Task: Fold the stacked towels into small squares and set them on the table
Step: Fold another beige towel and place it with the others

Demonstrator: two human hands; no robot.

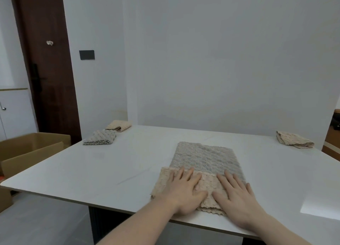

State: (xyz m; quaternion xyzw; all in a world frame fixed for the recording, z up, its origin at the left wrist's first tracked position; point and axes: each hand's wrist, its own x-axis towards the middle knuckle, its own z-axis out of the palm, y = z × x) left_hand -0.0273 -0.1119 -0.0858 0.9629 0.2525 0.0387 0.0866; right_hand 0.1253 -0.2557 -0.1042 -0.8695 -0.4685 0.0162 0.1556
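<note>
Head view is showing both of your hands lying flat, fingers straight and slightly spread, near the front edge of the white tabletop (92, 171). Your left hand (184, 190) is pressing down on a beige towel (207, 187), with its fingertips reaching to that towel's far edge. Your right hand (234, 193) is resting just beside it, its palm on the beige towel and its fingers lying over the near end of a grey towel (206, 158). Neither hand is gripping or pinching anything; both are simply pressing the cloth down.

The beige towel is sitting folded at the near edge of the tabletop, several layers showing at its front corner. The grey towel is stretching away from you as a long rectangle, its near end tucked under the beige one.

Farther out, three folded towels are lying apart from the pair under your hands. A small grey folded towel (100, 137) is sitting at the far left corner, and a small beige folded towel (119, 125) is lying just behind it, close to the wall. A third beige folded towel (294, 140) is resting at the far right corner.

Beyond the left side of the tabletop, an open cardboard box (31, 149) is standing on the floor, in front of a dark wooden door (46, 70).
</note>
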